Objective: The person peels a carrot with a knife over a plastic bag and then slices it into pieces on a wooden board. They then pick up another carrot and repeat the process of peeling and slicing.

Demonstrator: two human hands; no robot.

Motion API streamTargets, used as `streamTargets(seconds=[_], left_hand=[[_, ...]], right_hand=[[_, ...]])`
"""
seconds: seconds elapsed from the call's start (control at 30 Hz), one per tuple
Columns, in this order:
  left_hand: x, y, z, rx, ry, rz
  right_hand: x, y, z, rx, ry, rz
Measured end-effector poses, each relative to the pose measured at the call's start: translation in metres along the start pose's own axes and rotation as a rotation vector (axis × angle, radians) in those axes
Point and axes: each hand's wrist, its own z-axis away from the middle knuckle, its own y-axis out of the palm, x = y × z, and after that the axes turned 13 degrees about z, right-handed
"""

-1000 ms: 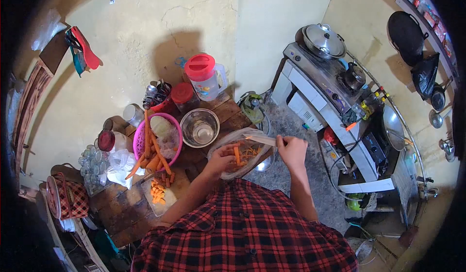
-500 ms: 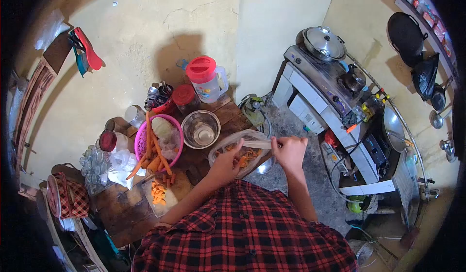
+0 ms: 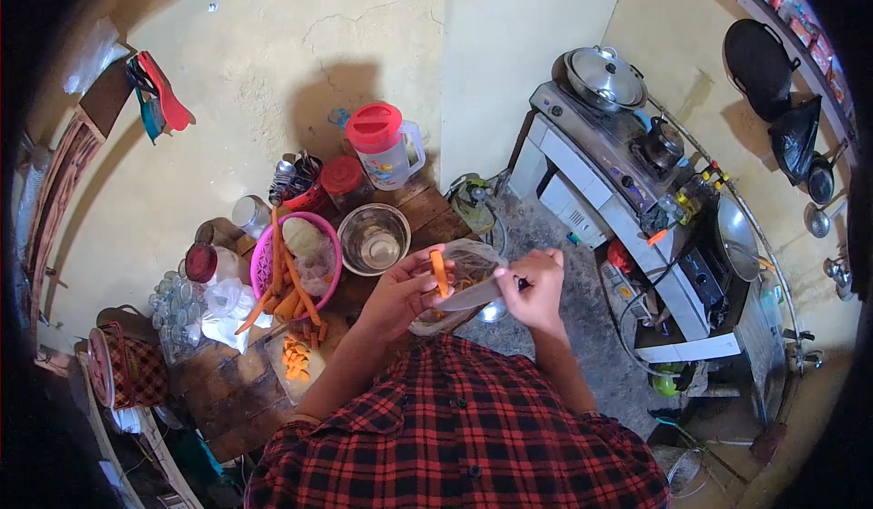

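Observation:
A piece of carrot point(image 3: 439, 274) stands upright between the thumb and fingers of my left hand point(image 3: 396, 294). My right hand point(image 3: 534, 289) grips a knife point(image 3: 471, 294), its broad blade pointing left toward the carrot piece. Behind and under both hands is a clear plastic bag point(image 3: 475, 254) with orange peelings inside, partly hidden by the blade and my left hand. To the left, cut carrot pieces point(image 3: 296, 359) lie on a cutting board point(image 3: 320, 361). Whole carrots point(image 3: 289, 268) lean out of a pink basket point(image 3: 337, 259), which also holds a pale round vegetable.
A steel bowl point(image 3: 406, 234) stands on the wooden table point(image 3: 218, 386), with a red-lidded pitcher point(image 3: 385, 159) behind it. Glasses point(image 3: 173, 314) and a white bag point(image 3: 232, 318) sit at the left. A stove point(image 3: 582, 123) with a lidded pot stands at the right.
My left hand has come up out of the bag, rising leftward with a carrot piece. The right hand has shifted slightly left, and the knife blade now tilts down to the left.

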Motion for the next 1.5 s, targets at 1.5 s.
streamTargets(seconds=[1.5], left_hand=[[0.011, 0.043, 0.033, 0.113, 0.818, -0.158]], right_hand=[[0.046, -0.016, -0.017, -0.171, -0.028, -0.018]])
